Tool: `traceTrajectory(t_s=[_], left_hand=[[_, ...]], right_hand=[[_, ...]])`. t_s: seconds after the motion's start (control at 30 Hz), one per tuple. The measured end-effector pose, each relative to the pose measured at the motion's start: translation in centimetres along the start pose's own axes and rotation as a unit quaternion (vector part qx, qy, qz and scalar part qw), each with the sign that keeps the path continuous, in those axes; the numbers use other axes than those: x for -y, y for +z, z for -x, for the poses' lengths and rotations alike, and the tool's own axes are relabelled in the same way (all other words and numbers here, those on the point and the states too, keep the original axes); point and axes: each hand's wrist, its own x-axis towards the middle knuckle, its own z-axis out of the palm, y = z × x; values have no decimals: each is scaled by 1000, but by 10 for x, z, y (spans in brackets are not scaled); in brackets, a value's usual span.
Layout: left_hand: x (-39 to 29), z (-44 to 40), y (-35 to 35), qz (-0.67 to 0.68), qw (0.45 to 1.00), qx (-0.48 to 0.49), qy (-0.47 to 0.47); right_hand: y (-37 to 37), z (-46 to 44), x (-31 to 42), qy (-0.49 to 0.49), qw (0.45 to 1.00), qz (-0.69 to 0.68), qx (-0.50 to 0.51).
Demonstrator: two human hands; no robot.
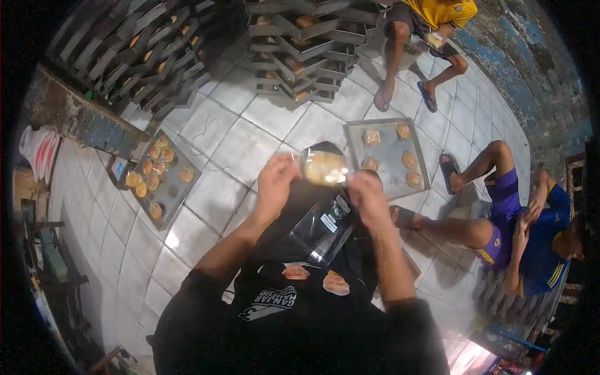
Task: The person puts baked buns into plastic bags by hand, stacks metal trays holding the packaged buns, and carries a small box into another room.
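A wrapped bun [324,167] is at the centre of the frame, held up between the person's two hands above the lap. The left hand [278,179] has its grip pinched on the left end of the clear wrapping, and the right hand [369,192] has its grip closed on the right end; the bun lies between them. Just below, clear plastic bags [320,230] with a small label rest on the dark clothing over the lap.

On the tiled floor [232,145], a metal tray [389,147] right of centre holds several buns set apart from one another. Another metal tray [178,203], at the left of the frame, carries a closer group of buns. Stacked trays [306,53] with buns inside stand at the top centre, and more stacked trays fill the upper left.

At the upper right, a person in a yellow shirt [451,12] holds a small pale item [434,40]. At the right edge, a person in a blue shirt [542,234] and purple shorts sits with hands close together.
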Motion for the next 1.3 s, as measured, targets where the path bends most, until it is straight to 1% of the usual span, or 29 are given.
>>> traceTrajectory(t_s=[0.03, 0.07, 0.1, 0.13, 0.17, 0.2, 0.23, 0.27, 0.3, 0.33, 0.4, 0.43, 0.47, 0.5, 0.53, 0.57, 0.6, 0.63, 0.67, 0.73, 0.8, 0.83, 0.9, 0.97, 1.0, 1.07, 1.1, 1.23, 1.3], left_hand=[[19, 11, 2, 57, 995, 3, -80], [20, 12, 1, 52, 995, 2, -86], [18, 13, 2, 84, 988, 3, -128], [17, 14, 2, 114, 978, 5, -172], [18, 11, 4, 146, 983, 25, -112], [14, 8, 7, 138, 983, 36, -119], [7, 0, 13, 140, 984, 80, -81], [4, -6, 22, 143, 980, 128, -43], [9, -8, 31, 162, 972, 172, -14], [-1, -9, 41, 158, 967, 199, -24], [-23, -12, 60, 105, 986, 127, -5], [-24, -16, 66, 54, 993, 99, 34], [-26, -19, 64, 29, 993, 113, -21], [-10, -22, 60, -58, 988, 137, 36], [5, -21, 59, -141, 972, 159, 98], [4, -18, 62, -144, 970, 172, 94], [-2, -15, 64, -229, 941, 200, 149], [-5, -14, 68, -312, 900, 224, 204], [-5, -17, 73, -317, 897, 234, 201], [-2, -24, 83, -348, 900, 218, 146], [-9, -29, 97, -375, 885, 228, 154], [-11, -31, 102, -395, 874, 232, 164], [-5, -35, 104, -417, 857, 254, 163], [-5, -41, 108, -436, 842, 275, 161], [-4, -43, 110, -443, 836, 285, 152], [-4, -45, 114, -442, 830, 298, 161], [-4, -46, 117, -444, 831, 300, 150], [-6, -46, 117, -442, 827, 311, 155], [-14, -45, 119, -464, 789, 365, 172]], right_hand=[[3, 9, -18, 37, 999, 21, -12], [7, 18, -37, 75, 996, 39, -26], [12, 24, -41, 80, 993, 85, -28], [16, 26, -43, 87, 993, 75, -30], [20, 34, -46, 42, 995, 46, -72], [28, 41, -36, -9, 993, 17, -117], [34, 45, -24, -21, 993, -45, -107], [33, 47, -16, -26, 990, -56, -125], [29, 50, -11, -19, 993, -69, -93], [24, 52, -7, -12, 994, -83, -64], [1, 47, 1, -119, 982, -9, -144], [-14, 47, 6, -192, 946, 144, -218], [-38, 44, 10, -262, 890, 271, -256], [-59, 38, 9, -307, 825, 350, -318], [-81, 36, 7, -303, 796, 394, -346], [-110, 29, -2, -294, 786, 421, -344], [-139, 20, -21, -286, 787, 417, -352], [-167, 10, -52, -247, 765, 453, -386], [-195, 4, -93, -206, 741, 487, -415], [-259, 3, -221, -146, 735, 522, -408], [-275, 30, -341, 151, 786, 467, -377], [-280, 54, -372, 231, 808, 472, -267], [-267, 74, -428, 316, 823, 451, -140], [-246, 81, -479, 311, 903, 244, -168], [-233, 83, -483, 322, 903, 232, -163], [-207, 73, -481, 240, 829, 433, -260], [-210, 73, -517, 228, 813, 448, -293], [-236, 61, -482, 210, 863, 372, -270], [-243, 49, -445, 187, 862, 336, -330]])
